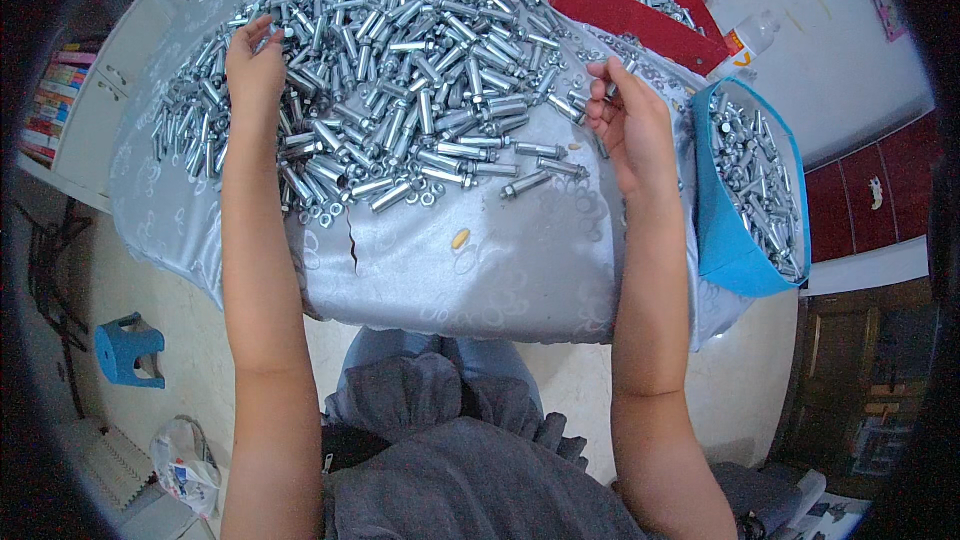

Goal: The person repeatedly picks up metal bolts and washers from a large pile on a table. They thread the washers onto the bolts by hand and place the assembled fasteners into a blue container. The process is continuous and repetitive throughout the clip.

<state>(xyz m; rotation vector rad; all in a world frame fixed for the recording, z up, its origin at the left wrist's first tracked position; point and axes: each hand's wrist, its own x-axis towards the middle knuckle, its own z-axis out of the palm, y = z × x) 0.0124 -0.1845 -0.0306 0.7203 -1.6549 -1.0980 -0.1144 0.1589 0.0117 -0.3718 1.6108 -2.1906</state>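
Note:
A wide heap of silver expansion bolts (400, 60), with sleeves and nuts on them, covers much of the cloth-covered table. At the heap's left side is my left hand (257, 60), its fingers curled together. A small bright metal end shows at those fingertips, but I cannot make out whether it is held or lies behind. My right hand (630, 125) hovers over the heap's right edge, palm turned inward and fingers bent. Between its thumb and fingers an expansion bolt (613, 86) shows in part. Several bolts and loose nuts (322, 215) lie along the heap's near edge.
A blue fabric bin (735, 240) full of bolts stands right of my right hand. Behind it are an open red box (640, 15) of bolts and a plastic bottle (752, 35). A yellow piece (460, 239) lies on the silver tablecloth (400, 285). A blue stool (130, 350) stands on the floor.

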